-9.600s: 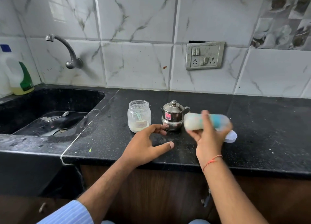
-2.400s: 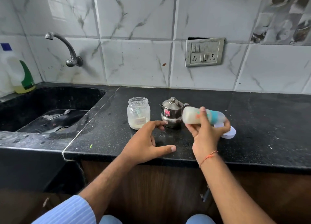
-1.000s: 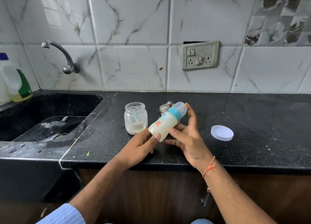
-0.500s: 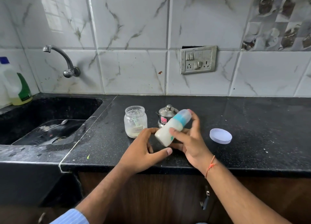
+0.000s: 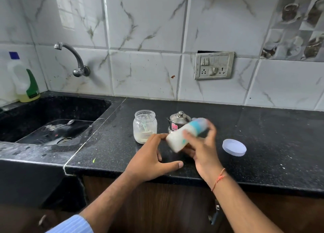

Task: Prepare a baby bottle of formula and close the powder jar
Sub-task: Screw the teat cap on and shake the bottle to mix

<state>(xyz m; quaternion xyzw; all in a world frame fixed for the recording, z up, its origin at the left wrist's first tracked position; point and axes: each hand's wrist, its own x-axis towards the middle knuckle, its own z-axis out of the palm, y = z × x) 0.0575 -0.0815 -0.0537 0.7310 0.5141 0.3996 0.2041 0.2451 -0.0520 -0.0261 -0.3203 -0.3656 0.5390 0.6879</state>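
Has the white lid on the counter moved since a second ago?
No. The white lid lies flat on the black counter, right of the steel pot and below the switch plate, as before.

I see the bottle [image 5: 186,134] only as a blur in the right hand [image 5: 201,148]. It hides the kettle's [image 5: 178,121] 4 o'clock side. The jar [image 5: 144,126] label is unreadable.

White marble-look wall tiles [image 5: 145,22] behind black speckled counter [image 5: 263,131], sink [image 5: 52,110] left.

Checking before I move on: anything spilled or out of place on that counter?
The powder jar stands open; its white lid lies apart on the counter, right of the right hand holding the bottle. White specks dot the counter.
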